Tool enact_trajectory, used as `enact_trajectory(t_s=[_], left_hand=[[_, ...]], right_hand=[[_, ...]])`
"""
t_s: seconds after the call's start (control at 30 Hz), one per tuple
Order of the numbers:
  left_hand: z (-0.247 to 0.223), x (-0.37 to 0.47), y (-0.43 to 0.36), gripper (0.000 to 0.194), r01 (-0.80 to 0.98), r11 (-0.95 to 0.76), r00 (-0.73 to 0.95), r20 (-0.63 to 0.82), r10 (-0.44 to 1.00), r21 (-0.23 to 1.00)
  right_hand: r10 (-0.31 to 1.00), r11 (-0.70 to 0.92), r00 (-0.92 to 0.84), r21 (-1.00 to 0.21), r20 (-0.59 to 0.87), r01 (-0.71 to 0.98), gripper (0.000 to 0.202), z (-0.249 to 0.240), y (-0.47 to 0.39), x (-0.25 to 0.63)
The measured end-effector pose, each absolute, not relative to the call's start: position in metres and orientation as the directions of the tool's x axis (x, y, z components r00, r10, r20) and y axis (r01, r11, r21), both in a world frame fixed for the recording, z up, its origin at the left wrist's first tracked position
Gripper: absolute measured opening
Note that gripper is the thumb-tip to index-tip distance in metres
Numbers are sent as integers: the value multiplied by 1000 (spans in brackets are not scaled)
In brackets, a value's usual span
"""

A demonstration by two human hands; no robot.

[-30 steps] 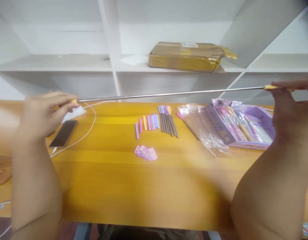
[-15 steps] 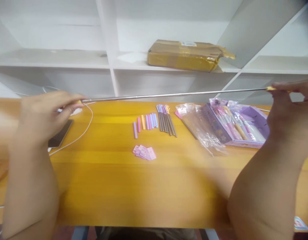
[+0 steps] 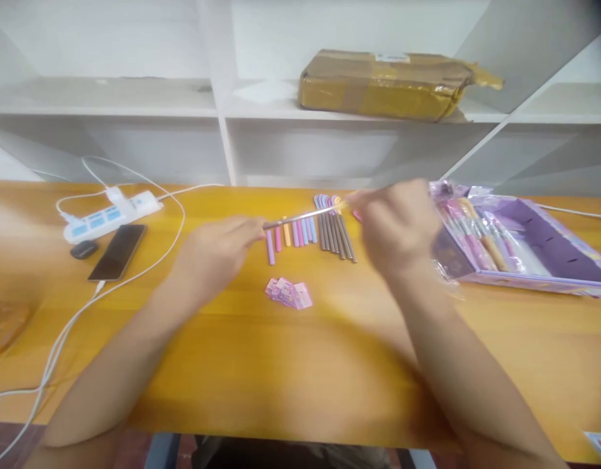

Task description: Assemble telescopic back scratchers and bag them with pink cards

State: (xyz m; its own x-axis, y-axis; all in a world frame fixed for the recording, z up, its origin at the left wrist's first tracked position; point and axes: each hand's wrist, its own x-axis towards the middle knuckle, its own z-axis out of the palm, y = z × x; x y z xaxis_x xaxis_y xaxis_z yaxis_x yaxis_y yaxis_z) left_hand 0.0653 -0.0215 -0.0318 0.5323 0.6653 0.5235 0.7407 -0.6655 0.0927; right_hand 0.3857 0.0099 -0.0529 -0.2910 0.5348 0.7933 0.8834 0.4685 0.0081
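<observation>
The wooden surface (image 3: 232, 365) is overlooked by a taped carton (image 3: 383, 88). Above the surface, a metal rod (image 3: 310, 213) is gripped at its ends by the fingers of the left hand (image 3: 215, 257) and right hand (image 3: 400, 225), near pink cards (image 3: 289, 293).

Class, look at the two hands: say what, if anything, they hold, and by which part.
A slim metal rod, held near its two ends: one in the left hand, the other, blurred and yellowish, in the right hand.
</observation>
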Motion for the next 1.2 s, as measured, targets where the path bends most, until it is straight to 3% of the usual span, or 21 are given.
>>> enact_trajectory(t_s=[0.03,0.13,0.27,0.37,0.47,0.6,0.83,1.0,1.2], left_hand=[[-38,71,-23,29,722,-683,551,507,663,108],[-49,79,-24,26,708,-695,577,467,670,121],[-48,77,-25,25,718,-694,620,402,674,56],[-44,76,-30,38,733,-680,626,384,678,5],[-39,76,-34,48,724,-689,655,326,681,-15],[-36,78,-35,44,696,-718,687,285,668,5],[-37,85,-40,35,668,-744,683,378,625,23],[-41,88,-48,27,716,-696,588,491,642,53],[-27,67,-36,23,770,-632,567,543,619,-83]], right_hand=[[445,558,-395,96,804,824,21,-58,0,363],[343,625,-502,206,793,753,25,-62,-16,327],[443,610,-560,222,700,761,31,-50,-17,334],[508,601,-572,210,644,771,29,-43,-18,340],[525,620,-612,228,591,751,26,-40,-23,339],[537,653,-650,224,537,724,21,-38,-27,338],[450,646,-645,275,618,713,26,-37,-30,345],[393,650,-654,308,646,695,24,-31,-38,343],[419,550,-606,342,676,762,23,-31,-12,378]])
